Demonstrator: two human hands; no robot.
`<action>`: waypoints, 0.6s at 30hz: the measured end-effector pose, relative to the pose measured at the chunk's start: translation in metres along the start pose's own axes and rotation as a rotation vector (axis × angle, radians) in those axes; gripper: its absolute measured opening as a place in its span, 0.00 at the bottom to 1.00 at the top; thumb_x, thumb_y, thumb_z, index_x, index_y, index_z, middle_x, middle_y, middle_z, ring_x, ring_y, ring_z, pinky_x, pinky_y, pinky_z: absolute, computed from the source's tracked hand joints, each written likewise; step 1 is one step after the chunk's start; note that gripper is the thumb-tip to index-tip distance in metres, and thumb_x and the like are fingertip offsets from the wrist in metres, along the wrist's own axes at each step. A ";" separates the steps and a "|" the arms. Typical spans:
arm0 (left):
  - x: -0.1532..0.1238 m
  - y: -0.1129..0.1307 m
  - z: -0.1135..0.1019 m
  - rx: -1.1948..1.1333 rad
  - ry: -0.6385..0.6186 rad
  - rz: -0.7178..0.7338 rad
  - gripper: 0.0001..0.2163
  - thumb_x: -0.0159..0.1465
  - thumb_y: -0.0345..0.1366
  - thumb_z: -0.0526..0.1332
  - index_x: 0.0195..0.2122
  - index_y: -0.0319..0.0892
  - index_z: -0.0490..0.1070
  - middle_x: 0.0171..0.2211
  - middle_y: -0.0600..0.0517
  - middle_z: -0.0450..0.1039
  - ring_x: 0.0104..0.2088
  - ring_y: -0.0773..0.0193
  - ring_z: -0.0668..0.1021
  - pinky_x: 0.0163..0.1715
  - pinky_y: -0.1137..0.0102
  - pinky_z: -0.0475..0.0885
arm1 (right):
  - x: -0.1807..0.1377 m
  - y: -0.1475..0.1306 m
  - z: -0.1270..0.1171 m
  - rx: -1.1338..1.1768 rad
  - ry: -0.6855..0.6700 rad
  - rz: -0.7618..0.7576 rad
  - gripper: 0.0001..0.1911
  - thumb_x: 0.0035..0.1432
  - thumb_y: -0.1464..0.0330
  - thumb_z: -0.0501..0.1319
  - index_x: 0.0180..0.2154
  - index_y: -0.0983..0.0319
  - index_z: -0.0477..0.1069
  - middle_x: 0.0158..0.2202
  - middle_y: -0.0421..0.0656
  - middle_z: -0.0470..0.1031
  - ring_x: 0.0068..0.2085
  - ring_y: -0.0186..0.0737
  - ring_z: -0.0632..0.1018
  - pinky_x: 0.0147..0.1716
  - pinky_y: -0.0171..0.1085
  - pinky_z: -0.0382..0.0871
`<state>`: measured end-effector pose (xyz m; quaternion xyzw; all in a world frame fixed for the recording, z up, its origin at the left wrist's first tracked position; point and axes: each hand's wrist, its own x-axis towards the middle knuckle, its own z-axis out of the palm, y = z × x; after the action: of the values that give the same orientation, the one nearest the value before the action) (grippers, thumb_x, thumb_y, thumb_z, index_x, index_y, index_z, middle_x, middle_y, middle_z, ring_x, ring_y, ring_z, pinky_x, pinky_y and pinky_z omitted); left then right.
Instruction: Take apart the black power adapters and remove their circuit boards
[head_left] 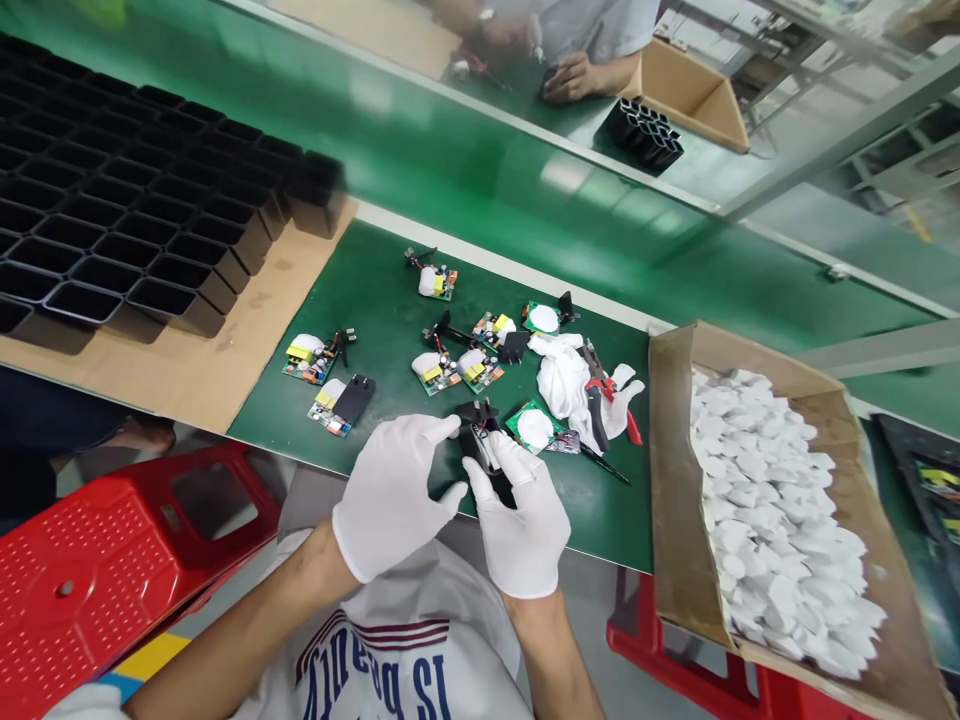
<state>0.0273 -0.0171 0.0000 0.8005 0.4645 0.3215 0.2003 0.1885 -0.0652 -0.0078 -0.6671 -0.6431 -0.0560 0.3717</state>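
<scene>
Both my hands wear white gloves. My right hand (525, 520) grips a black power adapter housing (474, 440) at the table's front edge, its fingers over the right side. Metal plug pins stick up at the housing's far end, and red wire shows by the fingertips. My left hand (397, 495) is at the housing's left side, thumb and forefinger apart; whether the fingertips touch it I cannot tell. Just right of the housing lies a green circuit board (534, 428) with a round white pad. What sits inside the housing is partly hidden by my right fingers.
Several circuit boards (439, 372) with wired plugs lie beyond my hands. Red-handled cutters (600, 385) lie near a crumpled white glove (561, 375). At right stands a cardboard box (675, 480) of white pieces; at left, rows of black housings (97, 270). A co-worker's hand (570, 78) shows behind the partition.
</scene>
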 end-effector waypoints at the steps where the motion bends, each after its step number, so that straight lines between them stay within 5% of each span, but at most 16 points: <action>1: 0.004 0.003 0.002 0.045 -0.007 0.000 0.28 0.61 0.35 0.70 0.62 0.40 0.66 0.52 0.42 0.80 0.50 0.46 0.81 0.49 0.52 0.78 | -0.002 0.000 0.000 -0.005 0.014 0.052 0.21 0.67 0.64 0.71 0.60 0.55 0.78 0.49 0.45 0.86 0.45 0.45 0.88 0.47 0.40 0.85; 4: 0.012 0.013 0.011 0.127 0.024 -0.024 0.24 0.59 0.37 0.71 0.55 0.38 0.71 0.46 0.42 0.81 0.45 0.45 0.82 0.43 0.54 0.76 | -0.006 -0.002 0.001 -0.005 0.127 0.168 0.23 0.61 0.62 0.76 0.57 0.56 0.79 0.48 0.44 0.87 0.43 0.46 0.89 0.42 0.39 0.86; 7: 0.014 0.020 0.019 0.175 0.091 -0.057 0.15 0.58 0.35 0.70 0.46 0.39 0.73 0.40 0.43 0.80 0.41 0.46 0.82 0.39 0.55 0.74 | -0.008 -0.002 -0.002 0.063 0.172 0.071 0.19 0.60 0.69 0.77 0.53 0.56 0.80 0.49 0.44 0.87 0.47 0.46 0.88 0.46 0.40 0.86; 11: 0.010 0.023 0.025 0.242 0.142 -0.074 0.12 0.58 0.31 0.67 0.44 0.39 0.73 0.39 0.42 0.79 0.39 0.47 0.81 0.39 0.55 0.72 | -0.006 -0.003 -0.008 0.079 0.062 -0.007 0.24 0.63 0.74 0.73 0.58 0.54 0.79 0.54 0.44 0.85 0.50 0.43 0.87 0.54 0.40 0.84; 18: 0.009 0.024 0.024 0.216 0.157 -0.066 0.14 0.60 0.33 0.68 0.46 0.39 0.72 0.42 0.41 0.81 0.41 0.46 0.82 0.40 0.55 0.72 | -0.005 -0.001 -0.009 0.027 0.178 0.020 0.16 0.60 0.69 0.77 0.48 0.55 0.79 0.47 0.44 0.86 0.42 0.42 0.88 0.41 0.38 0.86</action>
<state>0.0624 -0.0217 0.0004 0.7742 0.5366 0.3244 0.0863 0.1902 -0.0747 -0.0037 -0.6607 -0.6018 -0.1026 0.4368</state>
